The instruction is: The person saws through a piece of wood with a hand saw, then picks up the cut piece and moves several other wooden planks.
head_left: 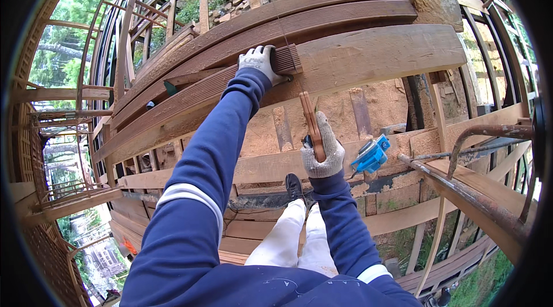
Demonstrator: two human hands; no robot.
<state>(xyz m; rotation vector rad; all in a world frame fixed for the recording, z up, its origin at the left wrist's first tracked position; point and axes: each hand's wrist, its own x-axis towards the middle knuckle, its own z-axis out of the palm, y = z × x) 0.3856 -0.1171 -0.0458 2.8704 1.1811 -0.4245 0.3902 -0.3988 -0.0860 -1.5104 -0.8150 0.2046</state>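
My left hand (258, 64), in a pale work glove, is closed over the end part of a grooved brown decking board (193, 97). The board lies along a wide, pale timber beam (380, 53). Nearer to me, my right hand (326, 148), also gloved, grips a slim reddish-brown wooden offcut (311, 125) that points up and away. A small dark item shows beside this hand's thumb side, too little visible to name. To the right of that hand lies a blue power tool (371, 154), apart from it; its exact kind is unclear.
More grooved boards (345, 14) lie side by side beyond the beam. Sawdust covers a lower surface (328, 111). At right, a rusty bent metal pipe frame (489, 131) rises near a timber beam (484, 192). Open gaps show between framing timbers. My shoe (294, 186) stands near the lower timbers.
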